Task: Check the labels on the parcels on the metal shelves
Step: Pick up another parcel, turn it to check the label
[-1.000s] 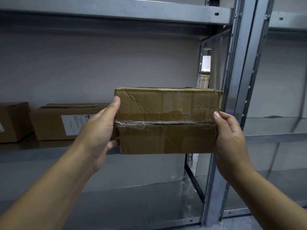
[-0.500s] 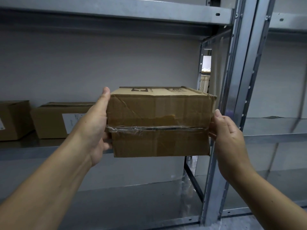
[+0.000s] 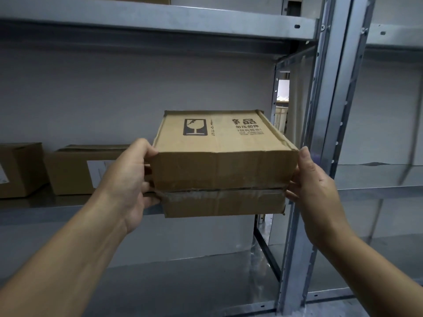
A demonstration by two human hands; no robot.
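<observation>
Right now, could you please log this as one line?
left hand: grips parcel | right hand: grips parcel | fragile mark: up | label: unseen

Creased matt cardboard parcel (image 3: 219, 170); dull galvanised metal shelves (image 3: 160, 19); taped seam

Grey wall (image 3: 137, 92): plain, spans the background from 9 to 12 o'clock. Narrow opening (image 3: 283, 88) at 1 o'clock: brightly lit area beyond, containing a pale ribbed container (image 3: 281, 120); details unclear.
</observation>
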